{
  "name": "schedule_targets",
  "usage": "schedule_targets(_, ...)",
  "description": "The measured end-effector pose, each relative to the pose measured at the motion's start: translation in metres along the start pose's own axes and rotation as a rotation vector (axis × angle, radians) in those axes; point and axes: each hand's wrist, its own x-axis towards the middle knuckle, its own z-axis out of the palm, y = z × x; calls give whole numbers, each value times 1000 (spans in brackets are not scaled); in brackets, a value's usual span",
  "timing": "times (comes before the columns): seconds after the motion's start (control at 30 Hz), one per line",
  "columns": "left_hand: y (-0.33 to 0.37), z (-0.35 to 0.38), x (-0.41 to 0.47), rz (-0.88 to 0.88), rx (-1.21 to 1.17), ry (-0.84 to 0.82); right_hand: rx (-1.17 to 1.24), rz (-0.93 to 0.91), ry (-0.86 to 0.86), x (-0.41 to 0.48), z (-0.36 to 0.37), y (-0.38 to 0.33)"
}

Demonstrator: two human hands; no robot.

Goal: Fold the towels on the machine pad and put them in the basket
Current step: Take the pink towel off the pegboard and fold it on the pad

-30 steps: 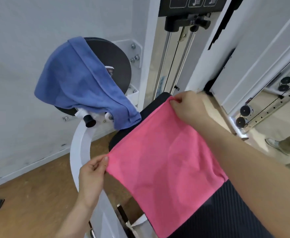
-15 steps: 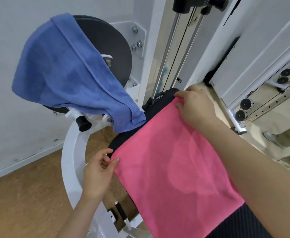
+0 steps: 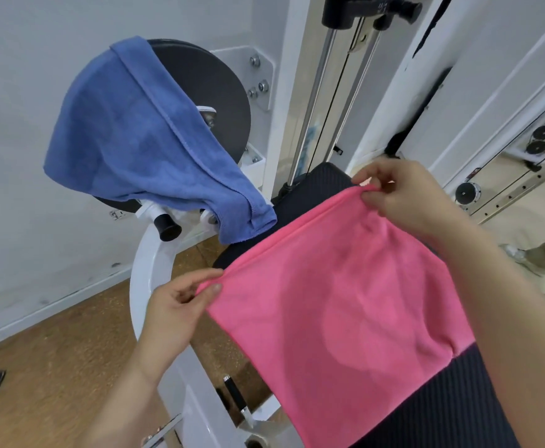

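Pink square microfibre towel (image 3: 345, 302) is laid over the black ribbed machine pad (image 3: 458, 402), far edge raised off it. Blue terry towel (image 3: 142, 140) is draped on the dark round weight disc (image 3: 213, 92) past the pad's far-left corner. Pink far corners are pinched by left hand (image 3: 174, 305) and right hand (image 3: 403, 195). Edge is best kept taut, then lowered onto the near edge, corners matched. Cork floor (image 3: 54, 367), white wall (image 3: 22, 189); no basket seen.

Your left hand (image 3: 180, 305) pinches the near towel (image 3: 345, 302) corner between thumb and fingers, forearm entering from below. Your right hand (image 3: 406, 195) pinches the far corner, forearm extended from lower right.
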Motion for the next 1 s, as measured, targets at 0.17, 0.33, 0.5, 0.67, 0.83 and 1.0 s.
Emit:
schedule_targets(0.17, 34, -14, -18, 91, -10, 11, 275, 112, -100, -74, -44, -4)
schedule_targets(0.33, 74, -24, -36, 218, -155, -21, 416, 87, -147, -146, -77, -9)
schedule_targets(0.5, 126, -38, -56, 297, -385, -183, 841, 83, -197, -213, -99, -23)
schedule_targets(0.67, 163, -32, -61, 329, -290, -244, 1057, 54, -179, -266, -112, -25)
schedule_targets(0.83, 197, 3, -42, 338, -5, -311, 1064, 178, -24, -304, -107, 3)
schedule_targets(1.0, 161, 96, 4, 358, 329, -429, 581, 431, 262, -303, -75, 66)
